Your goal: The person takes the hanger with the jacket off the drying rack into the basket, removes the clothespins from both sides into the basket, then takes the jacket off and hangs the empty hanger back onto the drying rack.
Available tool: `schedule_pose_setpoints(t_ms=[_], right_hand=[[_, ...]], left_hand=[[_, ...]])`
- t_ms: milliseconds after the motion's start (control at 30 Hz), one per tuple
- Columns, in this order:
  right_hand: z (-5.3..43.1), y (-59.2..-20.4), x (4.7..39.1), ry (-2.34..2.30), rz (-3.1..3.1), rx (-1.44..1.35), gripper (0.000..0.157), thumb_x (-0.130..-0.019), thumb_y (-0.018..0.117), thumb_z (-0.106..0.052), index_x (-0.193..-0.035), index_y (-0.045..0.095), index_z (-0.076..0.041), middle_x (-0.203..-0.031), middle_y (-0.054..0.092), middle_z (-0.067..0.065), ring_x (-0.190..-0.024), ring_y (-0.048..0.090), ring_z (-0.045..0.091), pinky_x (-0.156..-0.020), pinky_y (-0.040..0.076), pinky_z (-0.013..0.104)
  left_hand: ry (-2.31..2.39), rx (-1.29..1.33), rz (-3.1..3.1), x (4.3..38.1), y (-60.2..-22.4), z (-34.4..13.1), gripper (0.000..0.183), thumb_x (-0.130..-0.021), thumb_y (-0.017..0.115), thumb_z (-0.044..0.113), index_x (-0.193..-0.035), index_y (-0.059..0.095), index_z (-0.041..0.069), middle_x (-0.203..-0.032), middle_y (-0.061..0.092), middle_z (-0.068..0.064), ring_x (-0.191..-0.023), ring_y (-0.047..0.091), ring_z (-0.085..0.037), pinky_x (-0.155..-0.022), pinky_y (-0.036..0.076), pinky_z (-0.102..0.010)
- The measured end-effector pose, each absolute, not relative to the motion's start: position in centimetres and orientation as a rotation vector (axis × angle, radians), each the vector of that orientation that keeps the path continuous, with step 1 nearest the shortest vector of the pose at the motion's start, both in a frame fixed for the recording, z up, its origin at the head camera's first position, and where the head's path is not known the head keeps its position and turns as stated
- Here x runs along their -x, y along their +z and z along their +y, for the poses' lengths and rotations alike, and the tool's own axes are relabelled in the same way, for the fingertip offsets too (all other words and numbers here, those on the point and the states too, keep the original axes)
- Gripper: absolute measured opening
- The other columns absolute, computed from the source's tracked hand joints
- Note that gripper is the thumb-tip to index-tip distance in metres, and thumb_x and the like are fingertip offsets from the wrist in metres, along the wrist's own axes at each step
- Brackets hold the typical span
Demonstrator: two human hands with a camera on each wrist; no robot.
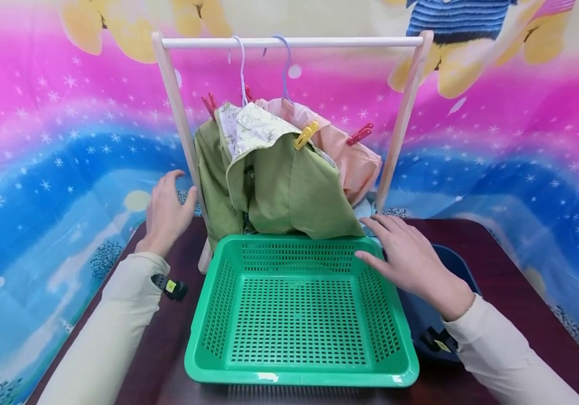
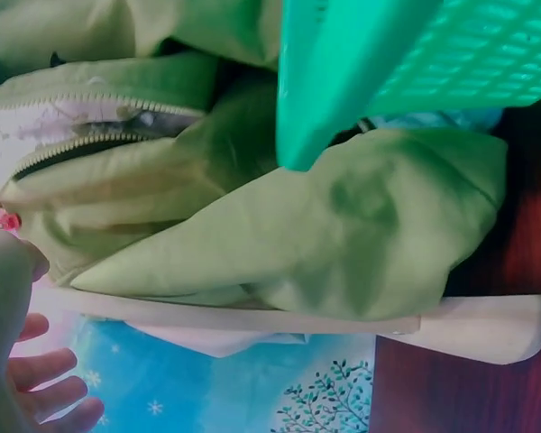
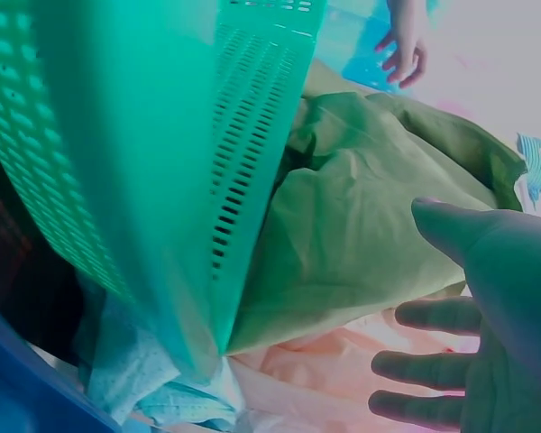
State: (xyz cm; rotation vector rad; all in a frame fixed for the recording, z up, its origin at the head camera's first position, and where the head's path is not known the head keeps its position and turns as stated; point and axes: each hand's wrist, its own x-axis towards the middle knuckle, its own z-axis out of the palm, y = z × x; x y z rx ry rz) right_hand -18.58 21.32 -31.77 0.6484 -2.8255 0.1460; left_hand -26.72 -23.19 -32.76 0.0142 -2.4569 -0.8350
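A green zip jacket [image 1: 289, 185] hangs from the rack on a pale hanger [image 1: 242, 67], with a yellow clothespin [image 1: 306, 135] on its edge. Behind it a pink garment [image 1: 355, 163] hangs from a purple hanger [image 1: 287, 67]. My left hand [image 1: 168, 211] is raised beside the rack's left post, fingers loosely spread and holding nothing. Over the green basket's far right corner hovers my right hand [image 1: 403, 253], fingers extended towards the jacket's lower edge, also holding nothing. The green plastic basket [image 1: 299, 377] stands in front of the rack with nothing in it.
The wooden rack [image 1: 294, 42] stands on a dark red table [image 1: 153, 349]. A dark blue bin [image 1: 456, 264] sits to the right, partly under my right arm. Light blue cloth [image 3: 144, 370] lies low behind the basket. Red clothespins [image 1: 360, 134] grip the garments. A patterned cloth backdrop surrounds the table.
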Motion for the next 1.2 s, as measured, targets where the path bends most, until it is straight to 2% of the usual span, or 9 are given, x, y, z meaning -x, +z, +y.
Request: schedule_pose_setpoints(t_ms=[400,567,767,967,1200], right_hand=[[20.4,-30.4,19.4,0.141,-2.820,-0.630,0.072,-0.094,0.068,-0.048,-0.151,0.046,-0.010,-0.151,0.050,0.020,-0.138,0.047,0.044,-0.109,0.039,0.067],[19.8,-30.0,19.8,0.149,-2.828,-0.627,0.071,-0.095,0.067,-0.048,-0.151,0.046,-0.011,-0.151,0.050,0.018,-0.139,0.047,0.043,-0.108,0.040,0.068],[18.8,-29.1,20.5,0.223,-2.780,-0.667,0.069,-0.094,0.068,-0.049,-0.150,0.048,-0.012,-0.149,0.054,0.013,-0.136,0.052,0.036,-0.103,0.048,0.061],[18.0,-27.6,21.1,0.301,-2.750,-0.694,0.063,-0.095,0.067,-0.049,-0.146,0.052,-0.015,-0.135,0.065,0.008,-0.119,0.064,0.028,-0.089,0.056,0.052],[17.3,-26.1,21.4,0.336,-2.744,-0.663,0.063,-0.096,0.065,-0.049,-0.148,0.049,-0.017,-0.118,0.073,0.005,-0.095,0.070,0.023,-0.068,0.056,0.045]], left_hand=[[-1.091,-0.082,-2.485,29.4,-30.0,-23.5,0.057,-0.105,0.046,0.042,-0.153,0.038,0.012,-0.147,0.055,-0.018,-0.137,0.052,-0.038,-0.111,0.043,-0.056],[-1.124,-0.030,-2.487,30.2,-29.4,-23.2,0.052,-0.108,0.042,0.036,-0.153,0.038,0.012,-0.143,0.057,-0.020,-0.130,0.058,-0.037,-0.106,0.048,-0.054],[-1.162,-0.003,-2.474,30.7,-29.1,-23.2,0.049,-0.110,0.036,0.030,-0.155,0.034,0.010,-0.144,0.055,-0.025,-0.129,0.057,-0.041,-0.106,0.048,-0.056],[-1.091,0.016,-2.505,31.3,-28.9,-23.2,0.046,-0.110,0.036,0.027,-0.151,0.036,0.006,-0.138,0.058,-0.028,-0.124,0.059,-0.044,-0.100,0.051,-0.057],[-0.885,0.009,-2.526,31.8,-29.3,-22.8,0.034,-0.110,0.035,0.024,-0.132,0.044,-0.002,-0.115,0.064,-0.033,-0.099,0.066,-0.050,-0.079,0.054,-0.059]])
